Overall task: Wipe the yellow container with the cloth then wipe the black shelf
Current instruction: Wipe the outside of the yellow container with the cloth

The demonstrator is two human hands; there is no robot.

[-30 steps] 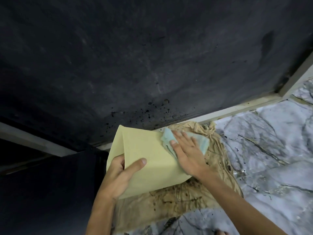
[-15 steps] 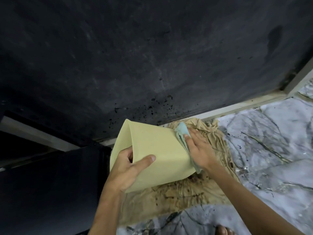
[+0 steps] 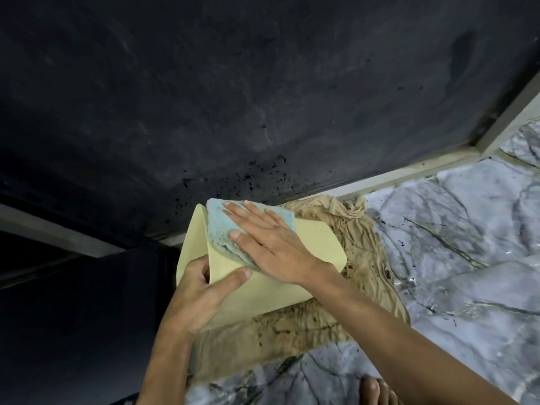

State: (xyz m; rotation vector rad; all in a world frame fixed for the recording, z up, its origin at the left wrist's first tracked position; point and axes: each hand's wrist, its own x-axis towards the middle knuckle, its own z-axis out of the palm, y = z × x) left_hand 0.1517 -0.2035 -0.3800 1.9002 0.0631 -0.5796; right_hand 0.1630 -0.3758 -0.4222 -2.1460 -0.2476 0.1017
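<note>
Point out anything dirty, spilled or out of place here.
Dark specks are spattered on the black shelf near its front edge, just behind the yellow container. The tan rag under the container is crumpled and blotched with brown stains. Similar dark flecks dot the marble floor. The container itself looks clean.

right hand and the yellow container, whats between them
In the head view, the folded light blue cloth lies flat between the right hand and the yellow container, pressed against its upper face.
</note>
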